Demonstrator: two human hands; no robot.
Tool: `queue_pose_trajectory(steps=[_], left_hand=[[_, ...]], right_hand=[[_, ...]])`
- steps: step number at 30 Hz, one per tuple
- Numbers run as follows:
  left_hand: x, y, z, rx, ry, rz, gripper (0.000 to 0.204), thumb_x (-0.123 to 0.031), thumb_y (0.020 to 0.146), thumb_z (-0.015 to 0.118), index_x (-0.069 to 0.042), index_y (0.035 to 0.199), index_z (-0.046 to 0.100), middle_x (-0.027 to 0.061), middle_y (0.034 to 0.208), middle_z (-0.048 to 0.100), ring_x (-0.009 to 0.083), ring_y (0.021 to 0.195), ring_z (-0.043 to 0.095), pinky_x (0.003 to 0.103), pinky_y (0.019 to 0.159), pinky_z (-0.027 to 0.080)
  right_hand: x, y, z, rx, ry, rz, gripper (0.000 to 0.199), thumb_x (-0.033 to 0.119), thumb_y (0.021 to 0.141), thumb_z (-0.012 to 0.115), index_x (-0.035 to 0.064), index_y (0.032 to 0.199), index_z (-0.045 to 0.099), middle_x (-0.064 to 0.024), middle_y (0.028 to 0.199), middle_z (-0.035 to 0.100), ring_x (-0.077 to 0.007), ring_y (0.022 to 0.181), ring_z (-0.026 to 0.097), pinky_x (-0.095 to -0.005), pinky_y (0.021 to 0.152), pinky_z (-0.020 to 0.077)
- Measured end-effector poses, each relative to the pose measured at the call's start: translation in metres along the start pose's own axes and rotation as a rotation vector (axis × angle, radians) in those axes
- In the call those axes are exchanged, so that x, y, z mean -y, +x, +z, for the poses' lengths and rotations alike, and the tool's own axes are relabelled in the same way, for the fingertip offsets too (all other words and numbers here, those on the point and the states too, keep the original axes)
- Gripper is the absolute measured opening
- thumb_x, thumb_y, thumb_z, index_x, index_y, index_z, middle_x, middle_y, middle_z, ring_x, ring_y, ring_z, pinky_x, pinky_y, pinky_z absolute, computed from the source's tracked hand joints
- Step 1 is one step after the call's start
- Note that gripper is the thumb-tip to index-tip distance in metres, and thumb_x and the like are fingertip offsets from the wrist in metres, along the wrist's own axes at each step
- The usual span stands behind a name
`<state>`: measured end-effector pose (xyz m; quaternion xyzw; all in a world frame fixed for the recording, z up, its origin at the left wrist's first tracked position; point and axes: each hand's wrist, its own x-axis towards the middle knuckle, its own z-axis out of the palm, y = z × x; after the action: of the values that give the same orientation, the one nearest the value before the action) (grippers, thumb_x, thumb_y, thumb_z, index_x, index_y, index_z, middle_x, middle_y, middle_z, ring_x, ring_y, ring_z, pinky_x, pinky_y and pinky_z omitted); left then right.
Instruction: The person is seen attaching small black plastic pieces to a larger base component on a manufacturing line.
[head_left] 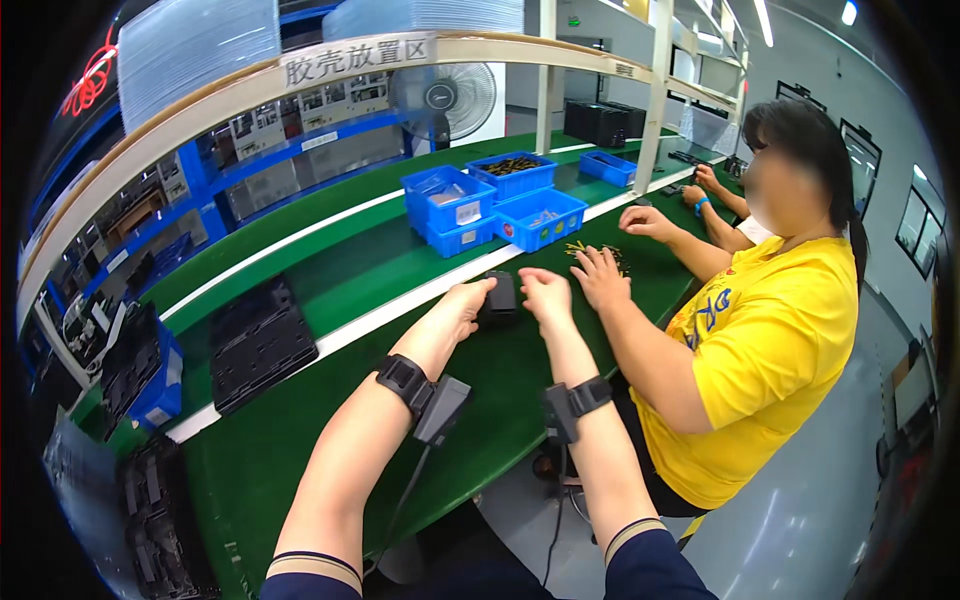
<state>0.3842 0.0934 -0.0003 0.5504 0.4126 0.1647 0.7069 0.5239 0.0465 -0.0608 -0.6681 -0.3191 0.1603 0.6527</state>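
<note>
A small black box-shaped part is in front of me over the green work surface. My left hand has its fingers closed at the part's left edge. To the right of the part is my right hand, its fingers curled into a pinch. A slight gap shows between it and the part. Anything inside that pinch is too small or hidden to tell. Both my wrists wear black straps with grey modules and cables.
Blue bins with small parts stand beyond my hands. A black tray lies to the left. At the right a co-worker in a yellow shirt reaches over thin yellowish pieces. A white shelf frame rises above the green table.
</note>
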Motion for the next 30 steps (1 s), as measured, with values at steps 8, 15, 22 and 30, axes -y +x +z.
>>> queue_pose_trajectory(steps=[8,15,22,30], left_hand=[[0.002,0.026,0.003,-0.059,0.032,-0.004,0.031,-0.036,0.082,0.055,-0.012,0.099,0.051,0.0095,0.09,0.057,0.018,0.081,0.053,0.035,0.077,0.04],[-0.013,0.026,0.006,-0.062,0.053,-0.095,0.022,-0.03,0.078,0.064,-0.014,0.087,0.051,-0.0009,0.068,0.048,0.0121,0.067,0.05,0.028,0.064,0.043],[0.008,0.053,-0.005,0.086,-0.049,0.002,0.014,-0.022,0.08,0.061,-0.011,0.087,0.059,0.0049,0.08,0.065,0.0153,0.067,0.063,0.032,0.061,0.051],[0.004,-0.046,-0.036,-0.082,0.05,0.129,0.022,-0.021,0.079,0.061,-0.008,0.096,0.057,0.0061,0.086,0.061,0.0176,0.078,0.059,0.039,0.069,0.047]], right_hand=[[0.017,0.0,0.014,0.216,-0.185,0.248,0.051,0.043,0.074,0.064,-0.0035,0.095,0.062,-0.0082,0.081,0.061,-0.016,0.068,0.058,-0.0273,0.056,0.0458],[0.008,0.003,0.016,0.203,-0.053,0.267,0.032,0.034,0.077,0.063,0.0039,0.089,0.063,-0.0042,0.076,0.06,-0.014,0.064,0.056,-0.0271,0.053,0.043],[0.003,-0.003,0.02,0.286,0.251,0.38,0.022,0.029,0.08,0.062,0.0081,0.088,0.062,-0.0039,0.077,0.061,-0.0157,0.068,0.059,-0.0338,0.062,0.0469],[0.049,-0.056,0.036,0.474,0.18,0.283,0.027,0.035,0.083,0.056,0.0118,0.095,0.062,-0.0035,0.084,0.06,-0.0152,0.076,0.054,-0.0356,0.067,0.0388]])
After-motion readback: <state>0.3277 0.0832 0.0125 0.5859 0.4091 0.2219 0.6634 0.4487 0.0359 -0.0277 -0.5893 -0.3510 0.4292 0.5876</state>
